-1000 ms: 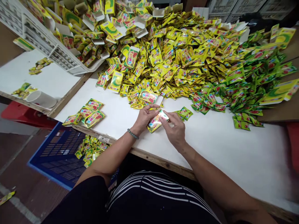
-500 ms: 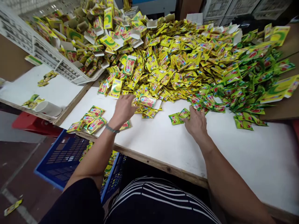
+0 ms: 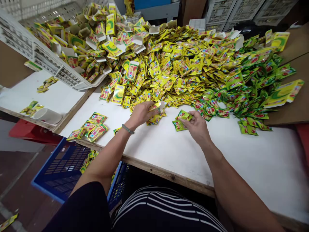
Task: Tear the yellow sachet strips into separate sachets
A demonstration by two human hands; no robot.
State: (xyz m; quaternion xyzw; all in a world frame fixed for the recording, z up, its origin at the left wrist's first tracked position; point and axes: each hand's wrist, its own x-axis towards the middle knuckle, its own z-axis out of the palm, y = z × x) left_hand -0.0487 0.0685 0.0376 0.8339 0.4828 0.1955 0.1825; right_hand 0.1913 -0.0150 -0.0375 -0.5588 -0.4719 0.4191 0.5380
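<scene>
My left hand (image 3: 143, 114) is closed around a small yellow box (image 3: 156, 106), whose white end flap stands out at its right. Under that box lie a few yellow sachets (image 3: 154, 120). My right hand (image 3: 198, 126) pinches green sachets (image 3: 181, 120) between thumb and fingers, just above the white table (image 3: 169, 151). Beyond both hands spreads a big heap of yellow sachets (image 3: 178, 67), with green sachets (image 3: 256, 77) along its right side. Left of my left wrist, several filled packs (image 3: 93, 126) lie near the table's front edge.
A white crate (image 3: 60, 69) tipped at the left spills many small cartons (image 3: 96, 35). Below the edge stands a blue basket (image 3: 58, 170) with packs inside. A white cup (image 3: 47, 115) lies on the left side table. Cardboard (image 3: 289, 112) borders the heap at right.
My left hand has moved right and closed on the yellow box that lay on the sachets. My right hand has shifted slightly left, and its fingers have closed on the green sachets.
</scene>
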